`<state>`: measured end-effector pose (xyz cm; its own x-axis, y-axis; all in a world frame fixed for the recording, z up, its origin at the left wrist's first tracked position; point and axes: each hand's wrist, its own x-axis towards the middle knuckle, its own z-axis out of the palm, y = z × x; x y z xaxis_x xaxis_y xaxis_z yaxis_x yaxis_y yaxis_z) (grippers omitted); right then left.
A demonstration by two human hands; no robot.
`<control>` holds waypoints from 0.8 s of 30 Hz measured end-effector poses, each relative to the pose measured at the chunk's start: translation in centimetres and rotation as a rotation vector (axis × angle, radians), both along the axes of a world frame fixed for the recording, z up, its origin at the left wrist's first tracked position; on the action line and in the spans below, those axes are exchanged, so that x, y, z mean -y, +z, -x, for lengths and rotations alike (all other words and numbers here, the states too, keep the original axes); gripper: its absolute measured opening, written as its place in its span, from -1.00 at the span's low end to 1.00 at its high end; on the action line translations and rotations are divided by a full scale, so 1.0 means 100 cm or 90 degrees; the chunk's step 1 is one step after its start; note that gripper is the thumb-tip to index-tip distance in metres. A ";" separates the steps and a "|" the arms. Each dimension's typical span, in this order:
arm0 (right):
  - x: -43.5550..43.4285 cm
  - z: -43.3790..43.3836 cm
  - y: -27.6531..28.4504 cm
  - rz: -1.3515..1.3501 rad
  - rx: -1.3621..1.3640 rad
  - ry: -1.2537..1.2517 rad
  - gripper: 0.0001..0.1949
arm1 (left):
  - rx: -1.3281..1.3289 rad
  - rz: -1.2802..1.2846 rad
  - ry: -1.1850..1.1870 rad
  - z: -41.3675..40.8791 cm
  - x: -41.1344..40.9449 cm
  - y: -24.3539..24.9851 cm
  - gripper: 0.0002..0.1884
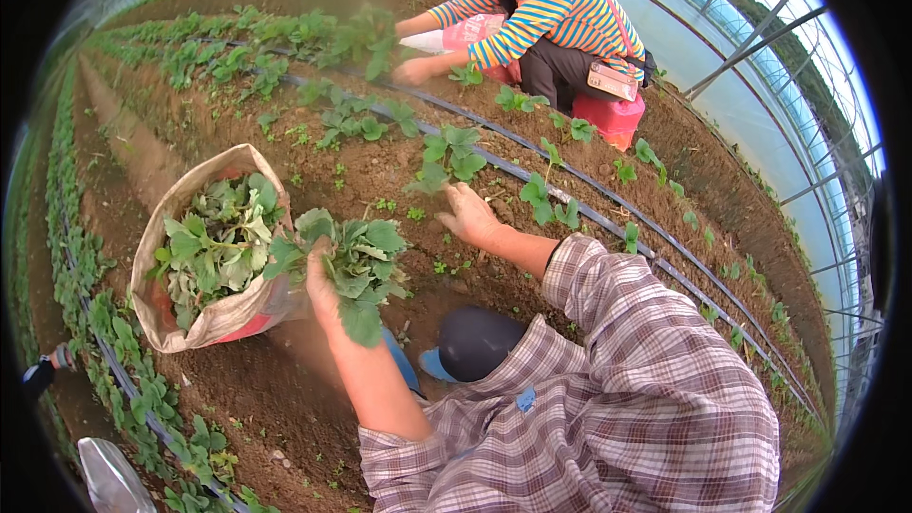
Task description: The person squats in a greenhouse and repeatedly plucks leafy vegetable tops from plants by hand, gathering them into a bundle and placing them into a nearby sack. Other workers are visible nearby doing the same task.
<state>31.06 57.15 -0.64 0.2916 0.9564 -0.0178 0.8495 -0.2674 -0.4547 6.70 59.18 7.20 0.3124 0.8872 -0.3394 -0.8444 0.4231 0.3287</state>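
Observation:
My left hand (324, 285) is closed around a bunch of green leaves (363, 256), which look like strawberry leaves, just right of an open woven sack (267, 303). Cut or pulled leaves (221, 235) fill much of the sack, some of them pale and wilted. On the raised soil bed, my right hand (470, 215) reaches to the base of a small leafy plant (452, 157). Its fingertips are near the lowest leaves; whether they grip anything cannot be told.
Dark drip hoses (499, 160) run along the bed between plants. Across it a co-worker in a striped shirt (563, 7) crouches by a pink and white sack (470, 32). Another planted row (128, 342) lies at left, with a person's hand (60, 356) beyond it. Greenhouse poles (748, 35) stand at right.

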 end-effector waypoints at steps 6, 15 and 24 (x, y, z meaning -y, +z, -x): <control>-0.038 0.019 -0.040 -0.184 0.090 0.111 -0.60 | 0.025 -0.018 0.006 -0.002 -0.003 0.017 -0.74; -0.038 0.010 -0.031 -0.181 -0.065 0.080 -0.85 | 0.076 -0.037 -0.004 0.003 -0.008 0.010 -0.78; 0.018 -0.028 -0.007 -0.064 -0.038 0.188 -0.85 | 0.080 -0.048 -0.005 0.004 -0.007 0.006 -0.78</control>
